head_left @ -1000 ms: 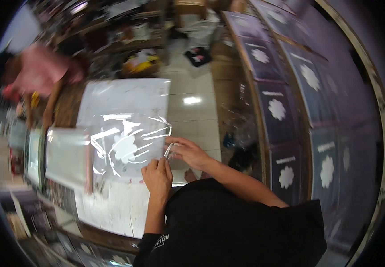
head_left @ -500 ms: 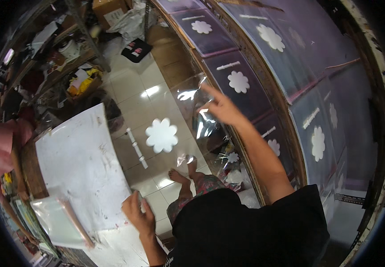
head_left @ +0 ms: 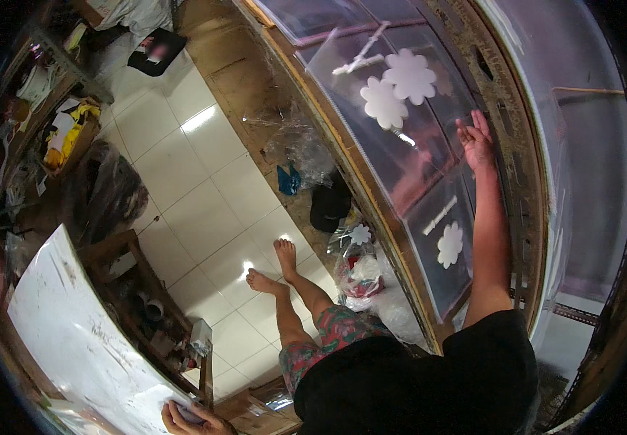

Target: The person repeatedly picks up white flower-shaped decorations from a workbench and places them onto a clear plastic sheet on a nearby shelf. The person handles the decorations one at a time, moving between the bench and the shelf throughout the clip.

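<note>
A clear plastic sheet with a white flower print (head_left: 409,76) and a white strip lies over a similar sheet on the wood-edged rack shelf at right. The lower sheet's white flower (head_left: 384,104) shows beside the upper one. My right hand (head_left: 477,145) is by the sheets' right side, its fingers stretched and apart, with nothing seen in them. At the lower left my left hand (head_left: 194,420) rests at the edge of the white board (head_left: 85,330). Its fingers curl over something pale that I cannot make out. Another flower sheet (head_left: 450,245) lies nearer on the shelf.
The shelf's wooden edge (head_left: 371,192) runs along my right side. Plastic bags (head_left: 371,279) lie beneath it. A wooden shelf unit (head_left: 150,304) stands under the board. Tiled floor (head_left: 204,188) lies between, with a black bag (head_left: 157,52) far off.
The clear sheet has gone from over the floor to the right-hand shelf. My right hand has moved right with it. My left hand has come down onto the board's near edge.
</note>
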Motion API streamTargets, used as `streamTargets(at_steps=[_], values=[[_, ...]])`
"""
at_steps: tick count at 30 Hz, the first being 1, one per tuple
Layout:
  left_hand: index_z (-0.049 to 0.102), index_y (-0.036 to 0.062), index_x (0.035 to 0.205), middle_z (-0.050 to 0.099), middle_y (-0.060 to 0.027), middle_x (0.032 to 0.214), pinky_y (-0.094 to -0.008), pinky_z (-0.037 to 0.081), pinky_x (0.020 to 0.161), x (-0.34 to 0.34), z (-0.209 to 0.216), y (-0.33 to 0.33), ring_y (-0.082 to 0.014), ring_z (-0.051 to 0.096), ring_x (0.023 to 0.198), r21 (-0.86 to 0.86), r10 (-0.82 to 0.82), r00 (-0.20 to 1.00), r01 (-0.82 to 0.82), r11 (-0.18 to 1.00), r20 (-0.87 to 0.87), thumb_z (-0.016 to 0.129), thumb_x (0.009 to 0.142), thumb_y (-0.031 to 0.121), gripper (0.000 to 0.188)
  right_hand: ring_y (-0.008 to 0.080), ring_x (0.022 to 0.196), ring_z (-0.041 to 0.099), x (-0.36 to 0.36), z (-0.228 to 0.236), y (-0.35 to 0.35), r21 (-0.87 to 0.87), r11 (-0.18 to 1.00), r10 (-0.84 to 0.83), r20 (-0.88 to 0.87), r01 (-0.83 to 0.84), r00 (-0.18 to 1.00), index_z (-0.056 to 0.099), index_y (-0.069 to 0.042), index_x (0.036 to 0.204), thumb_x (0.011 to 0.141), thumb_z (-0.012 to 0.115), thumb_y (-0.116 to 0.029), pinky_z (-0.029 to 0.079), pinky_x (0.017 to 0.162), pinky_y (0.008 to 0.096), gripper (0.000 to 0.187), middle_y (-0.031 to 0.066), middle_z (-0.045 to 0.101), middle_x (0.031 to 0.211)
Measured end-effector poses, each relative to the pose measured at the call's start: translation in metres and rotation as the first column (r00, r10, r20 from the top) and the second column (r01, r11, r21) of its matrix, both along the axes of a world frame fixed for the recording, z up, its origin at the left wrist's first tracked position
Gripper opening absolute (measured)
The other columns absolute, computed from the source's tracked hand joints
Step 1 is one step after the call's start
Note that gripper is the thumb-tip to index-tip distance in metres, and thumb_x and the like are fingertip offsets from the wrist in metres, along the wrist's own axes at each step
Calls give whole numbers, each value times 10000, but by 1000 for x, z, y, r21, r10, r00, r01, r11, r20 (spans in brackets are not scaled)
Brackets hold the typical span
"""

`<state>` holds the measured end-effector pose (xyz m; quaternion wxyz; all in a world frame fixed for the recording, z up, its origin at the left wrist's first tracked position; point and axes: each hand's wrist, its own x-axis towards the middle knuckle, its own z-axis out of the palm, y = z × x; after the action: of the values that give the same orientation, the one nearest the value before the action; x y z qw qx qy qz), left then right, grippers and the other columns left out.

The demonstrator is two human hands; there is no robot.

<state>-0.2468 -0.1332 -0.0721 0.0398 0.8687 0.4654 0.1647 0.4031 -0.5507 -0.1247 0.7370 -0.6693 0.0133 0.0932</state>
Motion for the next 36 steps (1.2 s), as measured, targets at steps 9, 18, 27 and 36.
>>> streamTargets(at_steps=[9,18,27,36], values=[[612,-40,1184,554,-235,1202,-504,447,964,8,5,-4,-383,538,1112,36,26,994,-22,999,-106,636,971,263,371,339,1191,617,62,-58,-127,-224,950,-217,30,218,976,71,-82,1570,855,458,136,552,827,359,841,107,166,1621],[601,-35,1188,554,-219,1184,-498,455,963,16,9,-7,-369,547,1101,63,26,989,-17,998,-147,624,983,297,391,328,1213,592,96,-85,-169,-272,926,-249,81,262,965,52,-119,1574,896,461,54,536,887,351,810,114,249,1553],[582,-52,1193,515,-235,1217,-499,484,950,7,-10,1,-368,543,1113,-8,38,997,-39,999,-73,616,988,288,399,281,1264,535,157,-101,-248,-841,393,222,480,373,848,190,-103,1560,929,603,-185,480,967,395,759,137,430,1467],[608,-18,1120,520,-233,1169,-493,410,974,-14,-14,-10,-408,502,1107,-98,108,992,-100,990,73,665,734,38,394,340,1138,583,37,-86,-70,-638,404,92,742,656,664,554,-7,1331,972,582,-190,485,982,468,404,197,514,1385]])
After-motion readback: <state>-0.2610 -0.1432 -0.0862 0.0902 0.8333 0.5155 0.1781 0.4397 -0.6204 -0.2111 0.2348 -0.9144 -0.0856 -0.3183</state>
